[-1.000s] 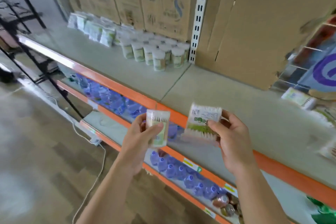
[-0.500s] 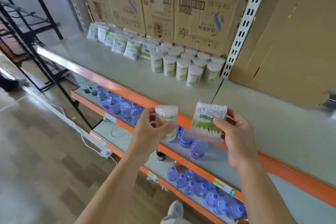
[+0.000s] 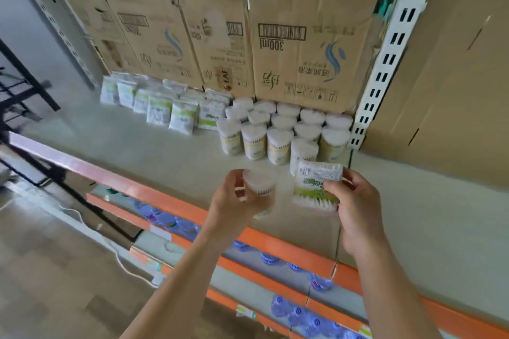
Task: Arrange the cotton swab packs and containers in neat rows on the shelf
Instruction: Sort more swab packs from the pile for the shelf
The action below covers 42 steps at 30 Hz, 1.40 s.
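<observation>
My left hand [image 3: 234, 201] grips a round clear cotton swab container [image 3: 260, 187] above the shelf's front. My right hand [image 3: 355, 201] pinches a flat cotton swab pack [image 3: 314, 181] with a green and white label, just right of the container. Both are held over the pale shelf [image 3: 154, 151]. At the back stand several round swab containers [image 3: 281, 129] in rows, and to their left several flat swab packs [image 3: 165, 107] lean upright in a line.
Flattened brown cardboard boxes [image 3: 289, 44] line the shelf's back. A white slotted upright [image 3: 385, 63] divides the shelf from the right bay. The orange shelf edge [image 3: 170, 201] runs diagonally below my hands, with blue water bottles [image 3: 297, 314] on lower shelves. A black rack [image 3: 24, 96] stands at left.
The view has moved closer to the shelf and my hands have reached forward over it, still holding the container and the pack. The stacked containers now sit just beyond my hands.
</observation>
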Each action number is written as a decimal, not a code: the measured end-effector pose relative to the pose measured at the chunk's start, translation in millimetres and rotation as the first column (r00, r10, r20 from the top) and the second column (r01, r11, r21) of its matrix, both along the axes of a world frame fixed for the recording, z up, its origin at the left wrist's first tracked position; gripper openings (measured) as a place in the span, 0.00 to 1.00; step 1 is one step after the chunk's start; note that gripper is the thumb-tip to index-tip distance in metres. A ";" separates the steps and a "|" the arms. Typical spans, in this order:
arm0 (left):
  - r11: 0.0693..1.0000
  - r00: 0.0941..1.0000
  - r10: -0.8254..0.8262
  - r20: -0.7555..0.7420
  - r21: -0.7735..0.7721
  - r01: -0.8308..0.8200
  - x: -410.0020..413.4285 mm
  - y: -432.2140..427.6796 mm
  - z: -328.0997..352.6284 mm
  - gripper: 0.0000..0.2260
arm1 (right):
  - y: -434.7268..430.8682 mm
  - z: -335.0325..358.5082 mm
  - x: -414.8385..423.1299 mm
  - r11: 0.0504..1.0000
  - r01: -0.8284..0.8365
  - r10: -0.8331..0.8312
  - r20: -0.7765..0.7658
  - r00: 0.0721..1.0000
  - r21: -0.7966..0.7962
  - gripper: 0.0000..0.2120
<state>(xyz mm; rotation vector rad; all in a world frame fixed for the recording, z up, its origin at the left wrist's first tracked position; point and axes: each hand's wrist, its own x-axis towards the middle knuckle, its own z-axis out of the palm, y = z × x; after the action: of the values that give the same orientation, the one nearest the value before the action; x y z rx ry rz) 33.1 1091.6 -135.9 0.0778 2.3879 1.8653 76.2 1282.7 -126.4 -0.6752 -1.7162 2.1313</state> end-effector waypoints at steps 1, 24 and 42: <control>1.000 1.000 -0.017 0.002 -0.010 0.017 -5.8 2.3 -3.4 0.22 | 1.9 -2.3 -2.5 1.000 0.015 -0.015 0.013 1.000 0.007 0.12; 0.956 0.950 -0.246 -0.191 -0.211 0.205 -24.3 100.8 -31.9 0.24 | 45.3 -18.7 4.4 0.852 0.519 -0.522 0.051 0.851 0.068 0.12; 0.903 0.930 -0.360 0.078 0.279 0.327 -12.6 107.7 -9.0 0.16 | 65.7 3.5 7.5 0.999 0.026 -0.029 -0.054 0.998 -0.044 0.11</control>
<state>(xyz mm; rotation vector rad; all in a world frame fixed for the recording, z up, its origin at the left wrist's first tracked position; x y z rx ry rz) 20.6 1199.3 -144.9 0.3666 1.8824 1.9294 83.6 1348.4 -122.9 -0.6420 -1.6274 2.1534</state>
